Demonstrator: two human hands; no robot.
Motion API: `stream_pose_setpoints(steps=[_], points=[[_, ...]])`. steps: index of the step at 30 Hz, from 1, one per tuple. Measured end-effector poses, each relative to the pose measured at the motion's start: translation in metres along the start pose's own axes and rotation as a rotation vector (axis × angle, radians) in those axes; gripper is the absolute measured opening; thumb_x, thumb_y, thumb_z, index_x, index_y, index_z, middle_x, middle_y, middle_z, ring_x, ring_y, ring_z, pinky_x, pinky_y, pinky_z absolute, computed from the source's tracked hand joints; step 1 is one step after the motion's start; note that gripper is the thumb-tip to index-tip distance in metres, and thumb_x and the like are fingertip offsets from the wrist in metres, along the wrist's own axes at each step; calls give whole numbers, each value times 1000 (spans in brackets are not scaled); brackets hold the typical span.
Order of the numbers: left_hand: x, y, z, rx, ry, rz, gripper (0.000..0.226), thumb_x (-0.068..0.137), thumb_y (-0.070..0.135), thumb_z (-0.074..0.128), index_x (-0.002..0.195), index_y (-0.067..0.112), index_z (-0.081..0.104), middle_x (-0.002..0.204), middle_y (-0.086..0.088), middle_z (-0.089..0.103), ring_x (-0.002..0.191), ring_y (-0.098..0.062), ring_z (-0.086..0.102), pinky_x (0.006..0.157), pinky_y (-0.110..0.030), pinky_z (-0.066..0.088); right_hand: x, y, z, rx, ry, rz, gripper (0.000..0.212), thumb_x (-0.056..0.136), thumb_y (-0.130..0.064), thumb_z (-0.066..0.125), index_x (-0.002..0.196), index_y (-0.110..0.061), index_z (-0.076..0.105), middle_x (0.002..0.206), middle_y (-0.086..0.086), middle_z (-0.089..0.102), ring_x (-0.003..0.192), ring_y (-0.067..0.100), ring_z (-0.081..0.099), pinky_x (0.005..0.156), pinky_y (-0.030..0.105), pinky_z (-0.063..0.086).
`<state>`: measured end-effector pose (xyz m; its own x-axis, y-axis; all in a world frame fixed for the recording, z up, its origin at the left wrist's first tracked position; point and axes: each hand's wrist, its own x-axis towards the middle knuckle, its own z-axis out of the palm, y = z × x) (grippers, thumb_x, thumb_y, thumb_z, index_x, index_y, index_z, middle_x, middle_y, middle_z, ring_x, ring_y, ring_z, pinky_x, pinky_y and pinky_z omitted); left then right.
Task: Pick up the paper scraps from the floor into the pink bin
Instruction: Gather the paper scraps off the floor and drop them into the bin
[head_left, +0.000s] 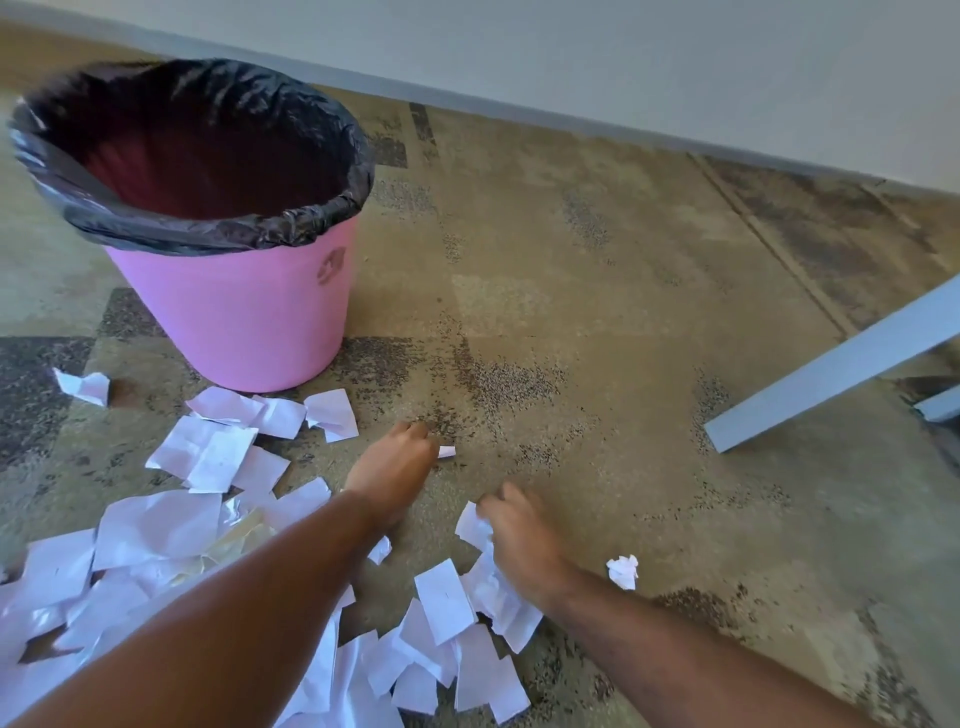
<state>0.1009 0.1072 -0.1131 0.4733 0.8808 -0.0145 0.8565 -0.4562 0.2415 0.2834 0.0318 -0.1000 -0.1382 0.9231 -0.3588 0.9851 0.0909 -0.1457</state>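
Head view: the pink bin (234, 312), lined with a black bag (311, 228), stands upright at upper left, forward and left of both hands. The main spread of paper scraps (171, 525) lies on the carpet (597, 312) between bin and viewer. The left hand (392, 470), nearer the bin, curls its fingers at a small scrap (447, 451) touching their tips. The right hand (519, 535) grips a crumpled scrap (474, 527) on its left side. A lone scrap (622, 570) lies just right of it.
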Motion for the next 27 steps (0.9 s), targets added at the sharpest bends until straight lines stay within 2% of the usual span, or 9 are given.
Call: stream_pose_setpoints(steps=[3,6,9,11,15,19,22,24,27], points=[[-14,-4,-17,-16,24,-11,28,86,-7,55,106,10,64,110,-7,61,108,-24,53,84,-33,46,2,-13,-11,109,15,32,38,80,12,46,102,-6,70,107,12,60,91,27,57,68,36,39],[-20,-12,-42,-58,114,-44,29,79,-15,56,94,8,64,96,-9,61,93,-25,56,69,-33,44,7,-29,-35,178,119,64,34,78,12,47,88,-9,72,89,9,64,68,15,47,56,28,29],[-22,-21,-71,-94,286,-78,34,67,-21,61,87,7,67,79,-9,61,76,-27,57,56,-35,43,20,-46,-64,350,226,100,31,77,15,48,68,-12,61,64,3,52,57,11,39,47,27,23],[-23,-23,-94,-130,411,-76,38,65,-20,61,90,9,64,78,-9,62,73,-30,57,54,-35,38,30,-60,-87,426,326,114,35,83,11,51,69,-19,62,67,-1,56,60,16,49,49,26,29],[-24,-24,-147,-231,635,-159,32,81,-11,56,101,14,48,85,-5,57,75,-26,47,57,-36,33,44,-103,-147,658,639,113,22,91,4,56,90,-10,73,80,3,64,73,23,60,54,34,46],[-24,-35,-205,-289,887,-157,33,78,-11,60,93,16,46,83,0,50,79,-24,43,60,-36,32,60,-153,-206,872,907,72,17,92,-4,59,91,-15,73,87,0,70,79,19,63,58,26,42],[-24,-53,-237,-298,1012,-179,21,82,-3,54,95,13,50,86,-3,55,80,-24,46,62,-38,37,73,-190,-236,962,992,15,17,92,-4,59,93,-15,72,93,0,71,84,17,64,63,25,47],[-21,-70,-251,-309,1051,-229,17,89,1,46,101,10,54,92,-8,60,85,-27,50,67,-39,40,80,-211,-250,965,982,-26,18,92,-3,58,92,-15,72,90,-1,68,78,14,60,59,16,43],[-17,-99,-259,-279,987,-333,23,95,2,50,117,9,57,111,-12,62,102,-30,53,81,-38,43,95,-233,-259,976,897,-28,21,91,-1,55,88,-16,70,83,-3,62,68,11,52,50,13,35]])
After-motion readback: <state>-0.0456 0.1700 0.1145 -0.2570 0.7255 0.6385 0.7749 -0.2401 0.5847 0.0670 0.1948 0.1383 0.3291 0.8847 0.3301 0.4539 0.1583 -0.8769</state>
